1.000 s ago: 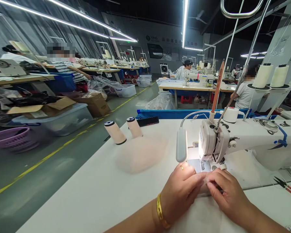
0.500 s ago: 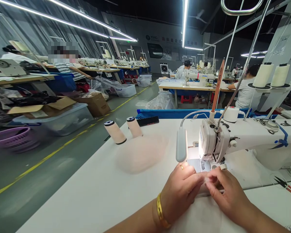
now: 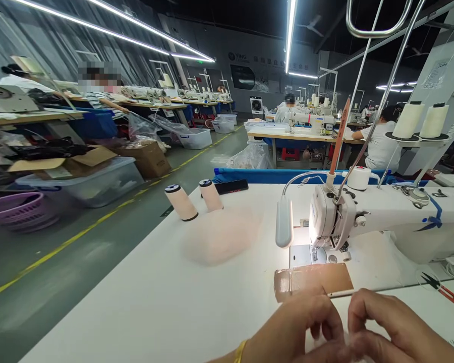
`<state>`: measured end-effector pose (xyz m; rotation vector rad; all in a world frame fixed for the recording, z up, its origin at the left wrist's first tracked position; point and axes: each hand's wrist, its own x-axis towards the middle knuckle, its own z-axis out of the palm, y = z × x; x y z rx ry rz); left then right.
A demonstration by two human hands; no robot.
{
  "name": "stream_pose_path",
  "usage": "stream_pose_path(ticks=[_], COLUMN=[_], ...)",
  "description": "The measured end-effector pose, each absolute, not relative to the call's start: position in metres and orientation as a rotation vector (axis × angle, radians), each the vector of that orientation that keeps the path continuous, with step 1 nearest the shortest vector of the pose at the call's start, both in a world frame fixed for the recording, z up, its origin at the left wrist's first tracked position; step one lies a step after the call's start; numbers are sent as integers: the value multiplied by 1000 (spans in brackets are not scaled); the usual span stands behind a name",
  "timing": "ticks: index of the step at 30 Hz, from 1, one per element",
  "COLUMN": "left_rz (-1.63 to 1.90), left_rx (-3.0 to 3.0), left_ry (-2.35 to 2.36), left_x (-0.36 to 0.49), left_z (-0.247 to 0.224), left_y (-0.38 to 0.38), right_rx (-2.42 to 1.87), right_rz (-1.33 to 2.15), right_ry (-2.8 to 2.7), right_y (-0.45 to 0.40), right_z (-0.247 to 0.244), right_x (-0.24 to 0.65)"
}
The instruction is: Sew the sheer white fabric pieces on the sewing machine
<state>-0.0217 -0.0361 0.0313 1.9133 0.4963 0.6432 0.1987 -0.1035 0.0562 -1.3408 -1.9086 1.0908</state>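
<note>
Two hands pinch pale, sheer material on the near side

From my remote view, the left hand (image 3: pixel 306 317) and the right hand (image 3: pixel 397 322) meet toward the near edge of the worktop (image 3: pixel 136 302), in front of the sewing machine (image 3: pixel 378 201). The fingers of both curl inward, tips close together, pinching what looks like one piece of pale material (image 3: pixel 347 339); I cannot tell how much hangs below. I judge the step to be fingertip handling, away from the needle. The next move calls for a light grip from both sides, since something this thin could slip or fold.

I count one machine, with one lamp (image 3: pixel 284 222) beside its head and one white spool (image 3: pixel 358 178) behind it. One brown patch (image 3: pixel 321 278) lies between the machine's head and the hands. Two peach cones (image 3: pixel 181 203) stand by the far left corner, one dark case (image 3: pixel 232 187) just beside them and one sheer peach heap (image 3: pixel 219 237) nearer me. Two cream cones (image 3: pixel 409 120) sit on the thread stand, and one pair of snips (image 3: pixel 448 297) lies toward the right edge.
</note>
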Motion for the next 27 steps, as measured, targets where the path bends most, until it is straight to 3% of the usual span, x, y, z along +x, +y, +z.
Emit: stream_pose_path(ticks=[5,11,16,22,24,27], left_rz=[531,581,581,354,305,328], left_rx=[1465,1381,1393,1343,1405,1818], left_ry=[712,796,827,781,801,1021], left_x=[-8,-8,-13,-15,-15,-11], left_z=[30,17,21,41,41,29], left_y=[-27,-11,-18,-40,-39,-27], right_rx=[-1237,-1195,-1232,-1218,-1364,-1678], right_rz=[1567,1519,1473,1794,1749,1394], right_ry=[-1668,-1606,-1579,-1473,-1558,-1827], right_y=[-74,-46,-56,-67,-61,-43], right_z=[57,23,34,55,55,46], right_x=[203,202,196,197,197,192])
